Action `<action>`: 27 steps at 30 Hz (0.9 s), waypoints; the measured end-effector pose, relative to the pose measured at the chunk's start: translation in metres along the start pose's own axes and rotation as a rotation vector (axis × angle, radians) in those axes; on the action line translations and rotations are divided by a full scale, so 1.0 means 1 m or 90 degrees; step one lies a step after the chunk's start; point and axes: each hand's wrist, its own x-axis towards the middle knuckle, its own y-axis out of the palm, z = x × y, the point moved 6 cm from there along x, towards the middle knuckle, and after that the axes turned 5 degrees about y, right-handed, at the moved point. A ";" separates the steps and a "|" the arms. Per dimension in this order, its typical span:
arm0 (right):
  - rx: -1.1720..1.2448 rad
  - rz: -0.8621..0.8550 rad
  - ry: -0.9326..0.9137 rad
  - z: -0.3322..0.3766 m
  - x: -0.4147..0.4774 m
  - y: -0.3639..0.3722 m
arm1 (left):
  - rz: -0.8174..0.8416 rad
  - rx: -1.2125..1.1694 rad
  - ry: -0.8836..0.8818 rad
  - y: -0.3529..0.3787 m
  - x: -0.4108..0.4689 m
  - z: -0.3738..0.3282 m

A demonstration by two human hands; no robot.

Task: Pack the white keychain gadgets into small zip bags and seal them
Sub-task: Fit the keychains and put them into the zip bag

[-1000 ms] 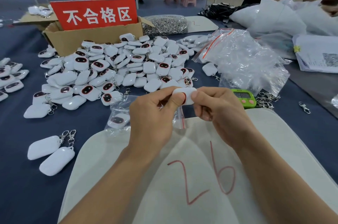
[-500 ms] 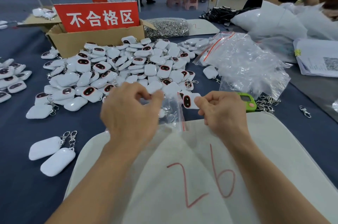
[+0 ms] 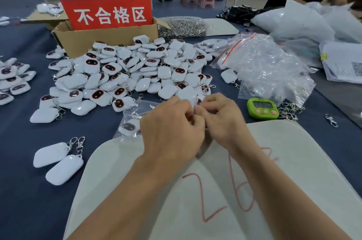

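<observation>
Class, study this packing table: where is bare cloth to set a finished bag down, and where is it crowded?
Bare blue cloth lies left of the white sack marked 26, nearer than the two face-down white gadgets, and right of the green plastic timer around the loose metal clip. Crowded: the heap of white gadgets and the clear zip-bag pile.
</observation>
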 end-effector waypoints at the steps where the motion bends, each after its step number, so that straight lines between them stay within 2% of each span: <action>1: 0.027 0.044 0.003 0.001 0.003 0.006 | -0.027 -0.025 0.011 -0.004 -0.001 -0.001; 3: 0.091 0.018 -0.021 0.001 0.008 -0.003 | -0.073 -0.062 0.007 -0.011 0.000 0.002; 4: 0.105 -0.056 -0.037 -0.002 0.010 -0.016 | -0.085 -0.073 0.001 -0.014 0.002 0.005; 6: 0.037 -0.186 -0.047 -0.010 0.011 -0.037 | -0.082 -0.076 0.005 -0.016 0.004 0.006; 8: -0.065 -0.140 -0.026 -0.017 0.016 -0.030 | -0.084 -0.064 0.011 -0.017 0.004 0.004; 10: -0.148 -0.003 -0.003 -0.022 0.021 -0.007 | -0.115 -0.081 -0.013 -0.023 0.005 0.008; 12: -0.253 0.088 -0.025 -0.023 0.021 0.006 | -0.166 -0.131 -0.075 -0.032 0.009 0.024; 16: -0.301 0.041 -0.065 -0.020 0.019 -0.002 | -0.255 -0.228 -0.271 -0.039 0.014 0.074; 19: -0.275 0.004 0.025 -0.029 0.013 -0.012 | -0.294 -0.274 -0.381 -0.039 0.013 0.098; 21: -0.281 0.004 0.057 -0.034 0.009 -0.017 | -0.301 -0.286 -0.414 -0.039 0.014 0.106; 27: -0.256 0.005 0.028 -0.029 0.004 -0.025 | -0.297 -0.298 -0.435 -0.038 0.016 0.108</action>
